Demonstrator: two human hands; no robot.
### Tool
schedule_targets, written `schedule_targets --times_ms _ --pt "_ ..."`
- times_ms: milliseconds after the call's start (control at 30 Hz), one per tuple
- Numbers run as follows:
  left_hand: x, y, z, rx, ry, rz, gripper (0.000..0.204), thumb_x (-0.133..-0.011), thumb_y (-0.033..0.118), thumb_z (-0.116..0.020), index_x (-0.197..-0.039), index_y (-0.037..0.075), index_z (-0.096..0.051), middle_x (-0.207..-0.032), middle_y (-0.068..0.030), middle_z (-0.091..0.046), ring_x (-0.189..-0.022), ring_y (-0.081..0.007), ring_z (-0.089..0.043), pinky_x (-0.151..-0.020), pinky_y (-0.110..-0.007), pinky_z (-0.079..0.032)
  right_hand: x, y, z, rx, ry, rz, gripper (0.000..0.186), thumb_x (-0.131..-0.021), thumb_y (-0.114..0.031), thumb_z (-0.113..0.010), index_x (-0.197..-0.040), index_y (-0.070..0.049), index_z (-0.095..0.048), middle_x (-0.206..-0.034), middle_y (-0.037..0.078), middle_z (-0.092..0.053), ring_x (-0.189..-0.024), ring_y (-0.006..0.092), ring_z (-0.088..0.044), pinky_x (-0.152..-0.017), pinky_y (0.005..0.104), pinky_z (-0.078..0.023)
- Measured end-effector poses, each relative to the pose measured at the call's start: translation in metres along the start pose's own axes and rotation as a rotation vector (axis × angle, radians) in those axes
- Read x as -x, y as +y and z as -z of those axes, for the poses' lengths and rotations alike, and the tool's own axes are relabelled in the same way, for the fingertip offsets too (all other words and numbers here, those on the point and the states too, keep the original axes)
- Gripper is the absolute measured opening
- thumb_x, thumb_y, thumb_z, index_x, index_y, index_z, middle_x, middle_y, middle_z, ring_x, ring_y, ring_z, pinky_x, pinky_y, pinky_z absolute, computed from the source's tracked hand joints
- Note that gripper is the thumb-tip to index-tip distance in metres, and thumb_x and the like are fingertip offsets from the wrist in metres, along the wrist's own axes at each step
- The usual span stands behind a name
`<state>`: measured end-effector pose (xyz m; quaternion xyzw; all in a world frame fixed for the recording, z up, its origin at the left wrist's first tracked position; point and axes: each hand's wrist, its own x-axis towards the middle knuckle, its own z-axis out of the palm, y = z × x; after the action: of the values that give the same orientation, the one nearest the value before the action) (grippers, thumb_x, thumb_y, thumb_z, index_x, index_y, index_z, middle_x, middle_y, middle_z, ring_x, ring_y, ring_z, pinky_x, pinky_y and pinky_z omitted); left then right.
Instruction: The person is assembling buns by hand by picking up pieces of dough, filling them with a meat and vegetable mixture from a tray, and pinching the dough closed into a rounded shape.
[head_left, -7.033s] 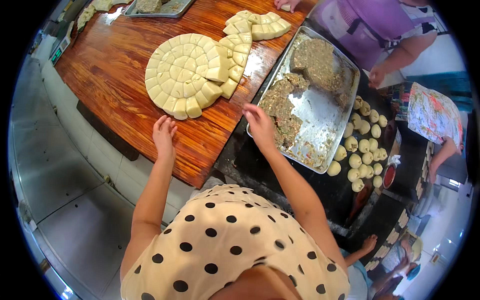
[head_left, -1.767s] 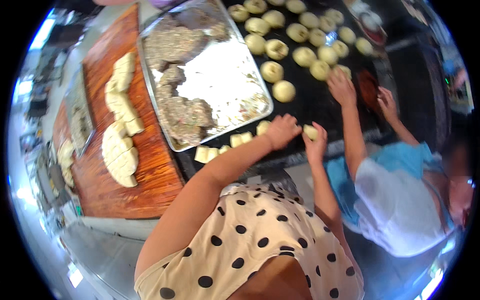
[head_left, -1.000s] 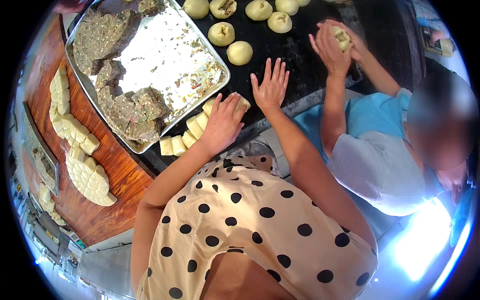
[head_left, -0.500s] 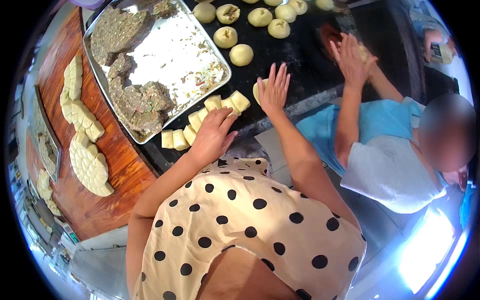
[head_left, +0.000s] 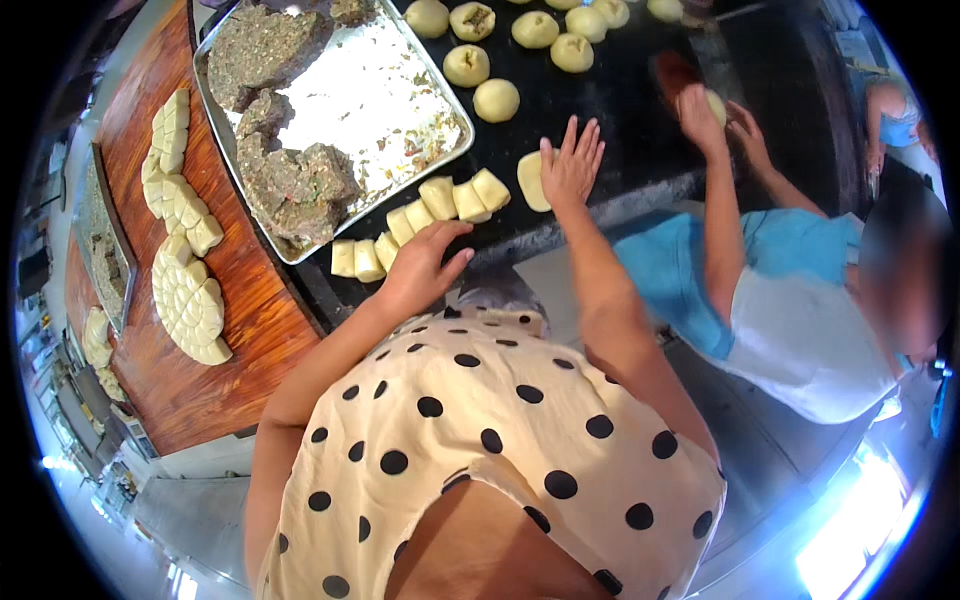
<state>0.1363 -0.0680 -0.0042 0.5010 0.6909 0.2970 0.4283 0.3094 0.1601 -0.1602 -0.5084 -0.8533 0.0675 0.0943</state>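
My right hand [head_left: 571, 172] lies palm down on the black worktop with its fingers spread. Just left of it, touching or nearly touching its edge, is a flattened oval piece of dough [head_left: 532, 182]. My left hand [head_left: 425, 264] rests at the near side of a row of cut dough pieces [head_left: 438, 197], fingers stretched out and thumb apart, gripping nothing. Behind the row stands a metal tray [head_left: 400, 175] with a mound of greyish minced filling [head_left: 300, 190]. Several round dough balls [head_left: 496, 100] sit farther back, some with pinched or opened tops.
At the right, a co-worker's hands [head_left: 705, 120] hold a pale dough piece [head_left: 716, 107] beside a reddish-brown patch or dish [head_left: 675, 78]. On the left, a wooden table [head_left: 250, 370] carries clustered cut dough [head_left: 188, 300] and a second tray [head_left: 108, 240].
My right hand has slid right off the flattened dough, uncovering more of it. My left hand has drawn back a little from the dough row. The view has shifted slightly. The co-worker's hands moved.
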Motion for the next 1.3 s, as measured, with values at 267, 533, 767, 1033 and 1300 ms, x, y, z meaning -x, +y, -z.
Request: schedule_targets --times_ms 267,533,767,1033,1300 --pt "0.006 0.000 0.004 -0.055 0.019 0.013 0.034 -0.092 0.019 -0.064 -0.122 0.004 -0.059 -0.118 -0.0164 -0.062 -0.109 -0.0346 -0.060 -0.091 -0.040 -0.049 -0.039 -0.017 -0.012 0.047 0.023 0.072 0.076 -0.097 -0.056 -0.039 -0.149 -0.001 -0.032 -0.156 0.030 -0.020 -0.146 0.0403 -0.017 -0.119 0.0513 -0.009" --pt "0.006 0.016 0.013 -0.115 0.032 -0.025 0.032 -0.093 0.019 -0.062 -0.121 0.004 -0.059 -0.108 -0.0174 -0.063 -0.097 -0.0357 -0.063 -0.083 -0.042 -0.051 -0.021 -0.009 0.015 -0.311 0.060 0.033 0.053 -0.094 -0.031 -0.058 -0.137 -0.001 -0.048 -0.150 0.025 -0.033 -0.136 0.0403 -0.036 -0.112 0.0454 -0.031" --pt "0.018 0.001 0.010 -0.068 0.156 0.051 0.031 -0.093 0.021 -0.062 -0.118 0.004 -0.061 -0.105 -0.0162 -0.065 -0.094 -0.0347 -0.065 -0.081 -0.041 -0.052 0.033 0.049 -0.008 -0.743 0.003 -0.397 0.050 -0.081 -0.013 -0.078 -0.124 -0.002 -0.054 -0.115 0.012 -0.052 -0.087 0.0165 -0.059 -0.081 0.0293 -0.051" --pt "-0.011 0.020 0.031 -0.073 0.183 -0.018 0.029 -0.093 0.020 -0.061 -0.115 0.002 -0.062 -0.104 -0.0171 -0.066 -0.093 -0.0339 -0.065 -0.080 -0.041 -0.052 0.004 0.030 0.030 -0.308 -0.323 0.039 0.036 -0.074 -0.031 -0.079 -0.093 -0.005 -0.063 -0.090 0.018 -0.061 -0.091 0.0372 -0.061 -0.077 0.0464 -0.049" --pt "-0.026 -0.014 0.031 0.964 0.107 0.250 0.051 -0.096 0.038 -0.059 -0.134 0.006 -0.053 -0.129 -0.0077 -0.058 -0.123 -0.0193 -0.052 -0.106 -0.034 -0.039 0.012 -0.062 0.151 -0.971 -0.588 -0.169 0.024 -0.082 -0.009 -0.077 -0.087 -0.003 -0.055 -0.073 0.001 -0.060 -0.067 0.0068 -0.054 -0.061 0.0254 -0.045"
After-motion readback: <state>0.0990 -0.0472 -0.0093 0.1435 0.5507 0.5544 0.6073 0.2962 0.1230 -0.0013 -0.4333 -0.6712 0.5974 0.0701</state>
